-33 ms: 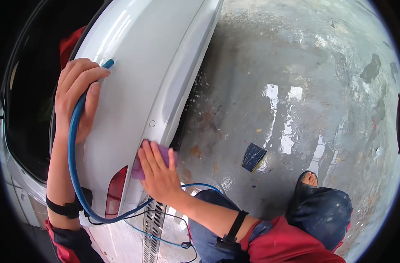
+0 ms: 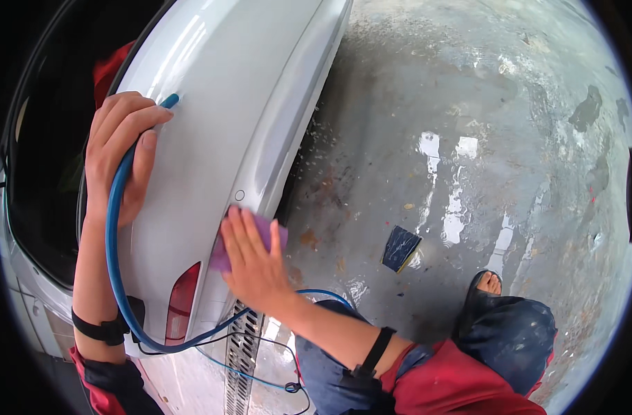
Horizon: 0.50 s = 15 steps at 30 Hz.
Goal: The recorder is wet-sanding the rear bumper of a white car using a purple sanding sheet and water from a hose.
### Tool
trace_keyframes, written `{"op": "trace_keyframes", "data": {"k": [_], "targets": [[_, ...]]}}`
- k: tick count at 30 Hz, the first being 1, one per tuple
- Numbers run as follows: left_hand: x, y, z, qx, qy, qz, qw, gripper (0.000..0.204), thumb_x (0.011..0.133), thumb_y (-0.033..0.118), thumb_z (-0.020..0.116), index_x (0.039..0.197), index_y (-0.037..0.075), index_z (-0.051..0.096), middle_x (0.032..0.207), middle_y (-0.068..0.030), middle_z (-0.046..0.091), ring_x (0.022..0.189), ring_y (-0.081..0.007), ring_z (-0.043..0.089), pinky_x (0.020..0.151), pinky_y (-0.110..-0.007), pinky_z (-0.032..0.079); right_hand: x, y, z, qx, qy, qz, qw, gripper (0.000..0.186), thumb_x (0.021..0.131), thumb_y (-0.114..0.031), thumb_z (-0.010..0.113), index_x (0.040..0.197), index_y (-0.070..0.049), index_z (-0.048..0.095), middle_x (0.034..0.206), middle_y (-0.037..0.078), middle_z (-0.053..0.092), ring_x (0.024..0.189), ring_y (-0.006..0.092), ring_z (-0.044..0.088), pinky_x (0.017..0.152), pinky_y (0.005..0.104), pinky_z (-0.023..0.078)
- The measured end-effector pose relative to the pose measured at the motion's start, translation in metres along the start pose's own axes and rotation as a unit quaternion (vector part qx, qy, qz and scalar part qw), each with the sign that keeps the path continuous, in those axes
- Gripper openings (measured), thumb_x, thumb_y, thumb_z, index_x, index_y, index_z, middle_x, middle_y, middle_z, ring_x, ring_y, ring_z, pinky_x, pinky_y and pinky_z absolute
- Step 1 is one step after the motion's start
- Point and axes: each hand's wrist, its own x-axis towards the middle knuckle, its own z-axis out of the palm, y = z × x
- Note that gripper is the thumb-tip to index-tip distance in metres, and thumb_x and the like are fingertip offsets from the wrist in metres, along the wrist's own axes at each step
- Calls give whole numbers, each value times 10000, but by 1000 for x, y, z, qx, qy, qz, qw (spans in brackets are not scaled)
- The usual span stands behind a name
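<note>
My left hand [image 2: 122, 152] is wrapped round a blue hose [image 2: 114, 256], whose open end points at the upper side of the white car's bodywork [image 2: 191, 152]. The hose loops down past my left forearm and under the red tail light [image 2: 183, 304]. Under the fingers of my right hand [image 2: 253, 263] lies a purple pad [image 2: 273, 232], pressed flat on the car's side below a small round mark [image 2: 240, 196]. The fingers point up along the panel, and most of the pad is hidden by them.
A dark patterned piece [image 2: 401, 249] lies on the wet grey floor [image 2: 371, 173]. Beneath the hose runs a slotted drain grate [image 2: 240, 360], crossed by thin cables [image 2: 274, 337]. My bent knees and one sandalled foot [image 2: 487, 283] are at the lower right.
My right hand and the purple pad have slid slightly up along the car's panel, toward the round mark. My left hand and the hose have hardly moved.
</note>
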Motion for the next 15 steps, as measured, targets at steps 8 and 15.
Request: {"op": "trace_keyframes", "data": {"k": [8,15], "targets": [[-1,3,0,-15,6,2,1000,164,996,153,615,1028,59,746,1045,-150,681,1064,-304,642,960,-413,515,82,57,-49,-82,96,72,989,744,1044,-283,563,1642,58,280,1754,222,207,1642,354,157,1277,672,57],[0,5,-1,4,-16,-6,1000,149,941,118,615,1006,71,741,1016,-146,679,1059,-313,643,949,-434,516,74,61,-53,-107,39,49,992,908,945,-311,694,1673,0,248,1771,171,187,1647,338,148,1273,691,51]]}}
